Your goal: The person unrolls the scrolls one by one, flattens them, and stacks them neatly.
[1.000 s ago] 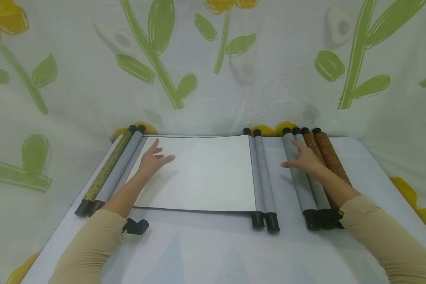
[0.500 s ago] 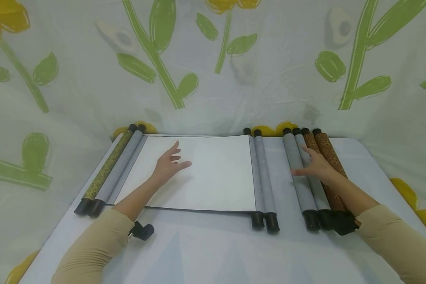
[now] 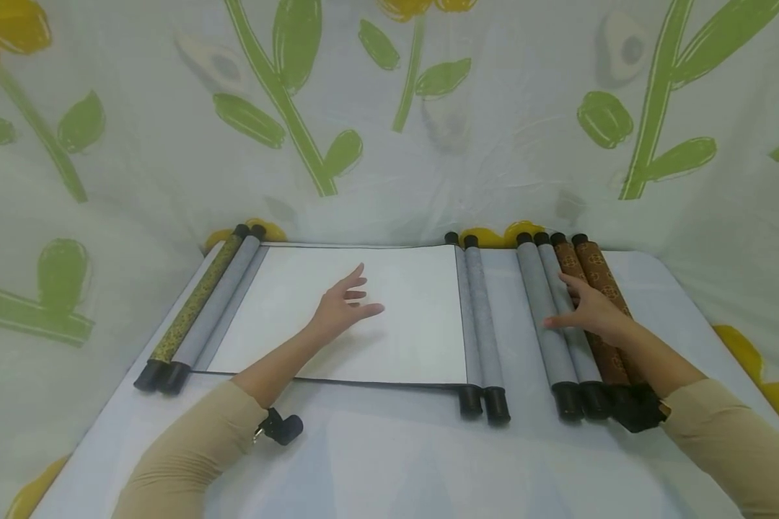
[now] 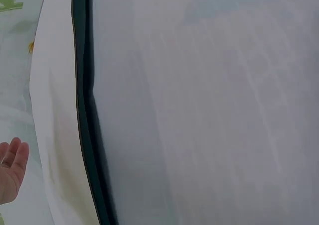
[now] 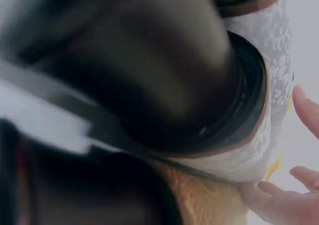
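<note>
Gripping both ends evenly should avoid creasing the one white sheet (image 3: 415,339), unrolled on the table (image 3: 376,447). Left to right: one yellow roll (image 3: 197,303), one grey roll (image 3: 219,299); left hand (image 3: 339,311) over the sheet, grip spread; two middle grey rolls (image 3: 483,317); two further grey rolls (image 3: 537,285), two brown rolls (image 3: 601,272), right hand (image 3: 593,311) above, grip spread, contact unclear.
</note>
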Demonstrator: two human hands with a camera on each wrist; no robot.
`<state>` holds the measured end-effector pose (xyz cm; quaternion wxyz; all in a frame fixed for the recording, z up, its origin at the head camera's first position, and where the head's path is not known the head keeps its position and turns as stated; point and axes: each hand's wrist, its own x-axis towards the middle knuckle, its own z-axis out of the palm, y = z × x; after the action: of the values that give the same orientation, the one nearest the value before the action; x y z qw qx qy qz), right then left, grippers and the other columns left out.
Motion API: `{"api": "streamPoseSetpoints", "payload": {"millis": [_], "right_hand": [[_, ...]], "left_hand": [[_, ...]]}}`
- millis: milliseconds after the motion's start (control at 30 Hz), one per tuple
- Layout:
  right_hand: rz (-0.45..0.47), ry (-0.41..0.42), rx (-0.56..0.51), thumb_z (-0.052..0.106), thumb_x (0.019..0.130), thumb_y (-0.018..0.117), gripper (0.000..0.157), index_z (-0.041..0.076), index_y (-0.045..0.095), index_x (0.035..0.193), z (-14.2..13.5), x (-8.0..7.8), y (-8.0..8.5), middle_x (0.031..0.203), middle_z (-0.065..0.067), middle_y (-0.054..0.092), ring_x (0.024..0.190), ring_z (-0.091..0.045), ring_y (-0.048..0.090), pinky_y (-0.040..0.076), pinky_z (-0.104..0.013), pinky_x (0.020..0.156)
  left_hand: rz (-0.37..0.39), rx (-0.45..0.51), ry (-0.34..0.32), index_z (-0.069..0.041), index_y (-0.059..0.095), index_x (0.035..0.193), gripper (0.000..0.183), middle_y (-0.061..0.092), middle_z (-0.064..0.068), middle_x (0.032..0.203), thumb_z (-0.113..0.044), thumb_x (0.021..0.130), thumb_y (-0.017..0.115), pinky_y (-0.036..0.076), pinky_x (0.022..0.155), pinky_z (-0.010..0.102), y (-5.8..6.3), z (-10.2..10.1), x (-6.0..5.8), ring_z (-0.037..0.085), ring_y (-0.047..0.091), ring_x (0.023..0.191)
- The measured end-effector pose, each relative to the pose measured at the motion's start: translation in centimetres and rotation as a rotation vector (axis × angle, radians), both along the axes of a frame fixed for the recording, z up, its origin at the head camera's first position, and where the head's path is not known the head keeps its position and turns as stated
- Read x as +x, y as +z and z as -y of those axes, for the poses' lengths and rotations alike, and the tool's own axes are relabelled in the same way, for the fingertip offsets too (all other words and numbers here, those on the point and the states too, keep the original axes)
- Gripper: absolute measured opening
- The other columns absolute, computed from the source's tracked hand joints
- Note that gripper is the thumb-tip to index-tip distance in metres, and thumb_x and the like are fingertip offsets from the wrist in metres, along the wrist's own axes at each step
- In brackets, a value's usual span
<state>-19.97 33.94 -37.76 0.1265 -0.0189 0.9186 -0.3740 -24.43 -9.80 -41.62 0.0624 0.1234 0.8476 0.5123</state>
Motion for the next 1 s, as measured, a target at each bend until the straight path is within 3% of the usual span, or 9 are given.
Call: {"api": "streamPoseSetpoints", "payload": {"millis": [233,500,833,1000], "right_hand": [[-0.007,0.051,-0.002,0.026,0.077,0.078,0.110,-0.004,0.001,0.149,-0.1,-0.7,0.0,0.151,-0.035,0.005,0.133,-0.056,0.011,0.026,-0.066,0.101],[0.049,0.055,-0.031,0.026,0.078,0.078,0.110,-0.002,0.000,0.150,-0.3,-1.2,-0.4,0.150,-0.037,0.001,0.133,-0.058,0.008,0.023,-0.067,0.101],[0.073,0.070,-0.028,0.027,0.078,0.077,0.110,-0.003,-0.002,0.149,0.1,-1.3,-0.9,0.150,-0.036,0.000,0.135,-0.055,0.004,0.018,-0.068,0.103],[0.085,0.067,-0.007,0.030,0.078,0.077,0.111,-0.002,-0.003,0.149,0.2,-1.5,-1.2,0.151,-0.035,-0.001,0.136,-0.055,0.004,0.017,-0.068,0.103]], "left_hand": [[-0.015,0.014,-0.056,-0.033,0.024,0.150,0.092,0.043,0.004,0.145,-0.038,0.075,0.078,0.046,0.097,0.041,0.2,-2.5,0.4,0.024,0.050,0.124],[-0.009,0.024,-0.111,-0.033,0.024,0.150,0.091,0.041,0.003,0.147,-0.035,0.076,0.078,0.047,0.096,0.038,0.5,-5.4,0.5,0.023,0.050,0.124],[-0.021,0.059,-0.273,-0.031,0.022,0.150,0.094,0.037,0.008,0.148,-0.030,0.076,0.080,0.044,0.099,0.034,1.0,-10.6,1.7,0.020,0.048,0.126],[-0.001,0.083,-0.282,-0.029,0.024,0.150,0.094,0.036,0.006,0.148,-0.028,0.075,0.080,0.044,0.098,0.031,1.1,-12.8,2.0,0.020,0.048,0.126]]}}
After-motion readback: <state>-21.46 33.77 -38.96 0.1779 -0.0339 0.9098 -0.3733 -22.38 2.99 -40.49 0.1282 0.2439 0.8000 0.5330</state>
